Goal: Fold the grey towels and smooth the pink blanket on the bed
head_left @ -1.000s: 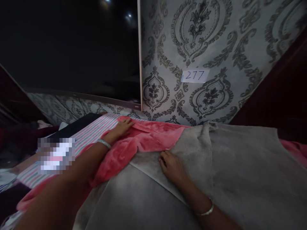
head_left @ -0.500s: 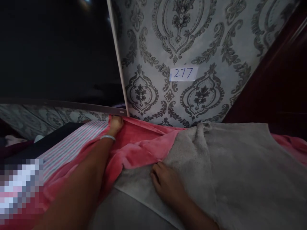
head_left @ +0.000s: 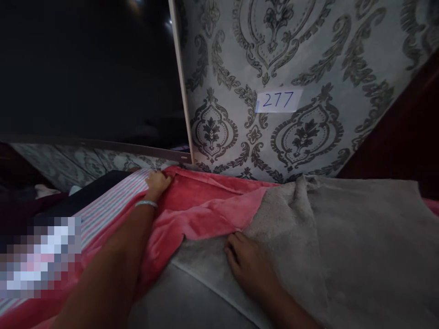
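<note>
A pink plush blanket [head_left: 212, 214] with a grey side lies in front of me, its grey face [head_left: 363, 237] turned up across the right and its pink face showing at the left. At the far left corner my left hand [head_left: 158, 183], with a band at the wrist, is closed on the pink edge, beside a striped cloth [head_left: 115, 201]; its fingertips are partly hidden. My right hand [head_left: 252, 265] lies on the grey face, fingers curled at the line where grey meets pink. It appears to pinch the fabric there.
A large dark screen [head_left: 89, 73] stands at the back left, just beyond my left hand. Patterned wallpaper [head_left: 219, 105] with a paper label reading 277 [head_left: 278, 99] rises behind the blanket. Dark red furniture [head_left: 398, 132] stands at the right.
My left hand has shifted left along the blanket's far edge, toward the striped cloth, and the pink edge near it has moved left too. My right hand stays in place. The view has turned slightly left.
</note>
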A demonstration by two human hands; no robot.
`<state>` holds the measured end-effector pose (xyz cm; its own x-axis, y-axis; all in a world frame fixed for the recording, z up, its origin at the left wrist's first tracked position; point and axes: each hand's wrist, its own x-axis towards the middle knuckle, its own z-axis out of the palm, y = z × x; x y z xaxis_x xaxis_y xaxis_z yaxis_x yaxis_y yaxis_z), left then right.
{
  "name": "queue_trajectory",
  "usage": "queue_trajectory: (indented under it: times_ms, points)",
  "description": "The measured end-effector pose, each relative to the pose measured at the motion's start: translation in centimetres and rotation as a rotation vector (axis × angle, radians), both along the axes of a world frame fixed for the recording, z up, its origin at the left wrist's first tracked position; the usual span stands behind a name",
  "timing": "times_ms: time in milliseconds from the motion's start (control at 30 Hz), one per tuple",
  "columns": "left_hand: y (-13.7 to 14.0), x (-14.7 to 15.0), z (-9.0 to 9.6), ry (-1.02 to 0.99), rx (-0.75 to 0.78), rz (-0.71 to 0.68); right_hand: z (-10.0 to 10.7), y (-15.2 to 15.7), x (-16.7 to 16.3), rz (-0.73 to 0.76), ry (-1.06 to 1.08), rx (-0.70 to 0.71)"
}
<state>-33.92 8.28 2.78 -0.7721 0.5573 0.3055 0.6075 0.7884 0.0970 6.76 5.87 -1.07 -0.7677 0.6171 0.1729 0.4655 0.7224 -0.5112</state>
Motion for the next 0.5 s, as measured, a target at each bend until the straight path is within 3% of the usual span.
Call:
queue_trajectory:
  times_ms: [67, 133, 233, 500]
  points:
    - [-0.7, -0.4, 0.5, -0.137, -0.049, 0.051, -0.2, 0.0, 0.0, 0.007, 0.001, 0.01]
    - [-0.8, -0.7, 0.7, -0.207, -0.077, -0.018, -0.3, 0.0, 0.0, 0.009, 0.017, 0.024]
    - [-0.6, -1.1, 0.9, -0.154, -0.013, -0.065, -0.6, 0.0, 0.1, 0.016, 0.043, 0.035]
    - [-1.5, -3.4, 1.2, -0.006, 0.152, 0.081, -1.0, 0.1, 0.0, 0.014, 0.083, 0.044]
